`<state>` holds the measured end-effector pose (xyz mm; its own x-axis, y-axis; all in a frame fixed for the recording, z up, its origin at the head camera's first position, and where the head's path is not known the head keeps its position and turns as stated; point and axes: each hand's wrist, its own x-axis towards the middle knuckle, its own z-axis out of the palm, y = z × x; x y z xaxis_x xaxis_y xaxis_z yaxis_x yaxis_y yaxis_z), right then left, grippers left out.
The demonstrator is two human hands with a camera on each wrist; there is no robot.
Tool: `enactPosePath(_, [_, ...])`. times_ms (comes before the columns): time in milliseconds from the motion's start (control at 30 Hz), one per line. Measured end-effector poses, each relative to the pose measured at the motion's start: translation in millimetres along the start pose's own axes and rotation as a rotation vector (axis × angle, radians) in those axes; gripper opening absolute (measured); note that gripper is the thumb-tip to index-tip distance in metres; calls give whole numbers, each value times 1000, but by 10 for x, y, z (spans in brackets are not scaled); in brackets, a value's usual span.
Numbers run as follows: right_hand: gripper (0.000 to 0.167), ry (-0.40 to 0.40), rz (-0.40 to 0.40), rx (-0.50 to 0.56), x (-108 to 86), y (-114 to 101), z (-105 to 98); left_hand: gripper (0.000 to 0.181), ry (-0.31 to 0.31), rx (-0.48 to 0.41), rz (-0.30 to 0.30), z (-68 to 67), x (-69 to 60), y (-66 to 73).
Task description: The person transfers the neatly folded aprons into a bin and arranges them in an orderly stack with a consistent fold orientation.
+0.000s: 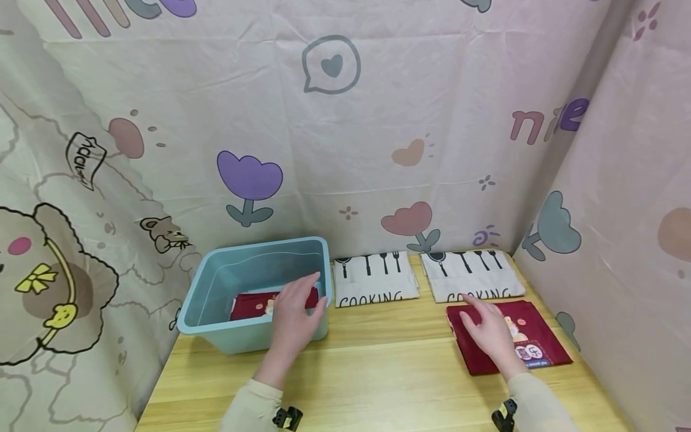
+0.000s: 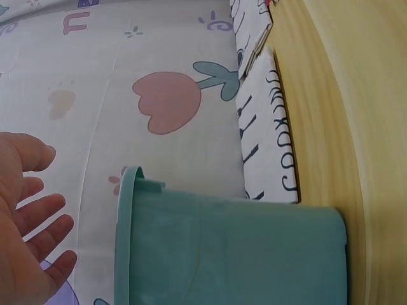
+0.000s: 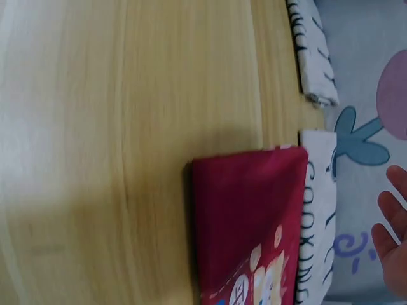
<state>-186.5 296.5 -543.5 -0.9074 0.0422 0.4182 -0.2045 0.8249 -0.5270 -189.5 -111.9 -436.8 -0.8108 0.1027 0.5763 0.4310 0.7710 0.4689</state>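
Note:
In the head view my left hand [image 1: 294,315] hovers at the front right of the blue-green bin [image 1: 254,329], fingers relaxed and holding nothing. A folded dark red cloth [image 1: 249,305] lies inside the bin, partly hidden by that hand. My right hand [image 1: 488,333] is over another folded red cloth [image 1: 477,359] with a printed design; its fingers are loosely spread and grip nothing. The left wrist view has the left hand [image 2: 28,219] beside the bin's wall [image 2: 235,254]. In the right wrist view the right hand [image 3: 395,235] appears at the right edge, apart from the red cloth [image 3: 245,203].
Two folded white cloths printed with utensils and "COOKING" lie side by side at the back, one [image 1: 375,282] beside the bin, the other [image 1: 469,279] behind the red cloth. Patterned curtains [image 1: 345,150] hang behind and at both sides of the wooden table [image 1: 378,372].

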Motion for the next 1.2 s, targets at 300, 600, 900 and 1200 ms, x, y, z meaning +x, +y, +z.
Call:
enactPosePath(300, [48, -76, 123, -33, -68, 188, -134, 51, -19, -37, 9, 89, -23, 80])
enactPosePath(600, [49, -95, 182, -66, -162, 430, -224, 52, -12, -54, 18, 207, -48, 132])
enactPosePath(900, [50, -111, 246, -76, -170, 567, -339, 52, -11, -118, 22, 303, -127, 248])
enactPosePath(1200, [50, -111, 262, -110, -208, 700, -399, 49, -17, -154, 2, 402, -240, 332])
